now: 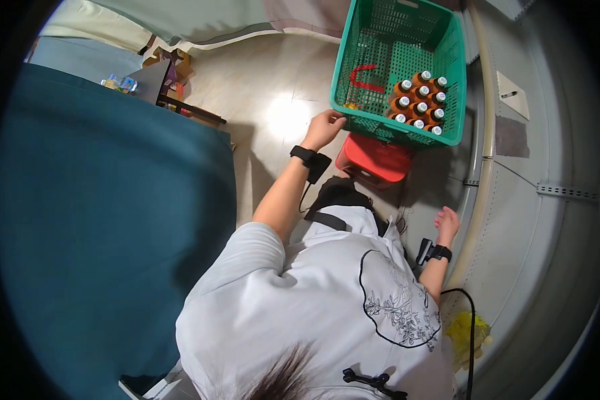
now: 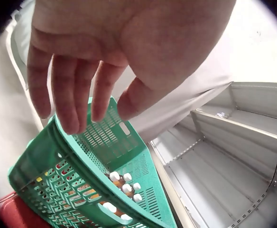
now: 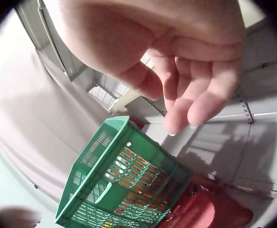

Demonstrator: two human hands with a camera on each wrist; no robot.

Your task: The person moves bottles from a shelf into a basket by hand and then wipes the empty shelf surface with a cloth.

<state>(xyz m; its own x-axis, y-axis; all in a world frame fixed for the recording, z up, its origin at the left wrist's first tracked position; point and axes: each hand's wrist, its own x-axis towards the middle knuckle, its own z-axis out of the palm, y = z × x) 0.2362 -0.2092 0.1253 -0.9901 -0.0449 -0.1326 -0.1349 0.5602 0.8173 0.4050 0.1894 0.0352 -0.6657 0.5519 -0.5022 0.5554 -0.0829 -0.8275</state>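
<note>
A green perforated plastic crate [image 1: 399, 131] stands on a red stool [image 1: 381, 159] in the head view. Several brown bottles with white caps [image 1: 421, 107] are grouped upright in its near right part. My left hand [image 1: 323, 129] is at the crate's near left corner, fingertips right at the rim. In the left wrist view its fingers [image 2: 65, 95] hang loosely bent over the rim, gripping nothing. Lower right of the crate, my right hand [image 1: 447, 223] hangs apart from it with relaxed, slightly bent fingers [image 3: 205, 102] and holds nothing.
A red strap-like piece [image 1: 368, 87] lies in the crate's left part. Grey metal shelving [image 1: 513, 200] runs along the right side. At left stands a large surface with a dark teal cover [image 1: 113, 220]. A yellow crumpled thing [image 1: 470, 337] lies at lower right beside a black cable [image 1: 473, 320].
</note>
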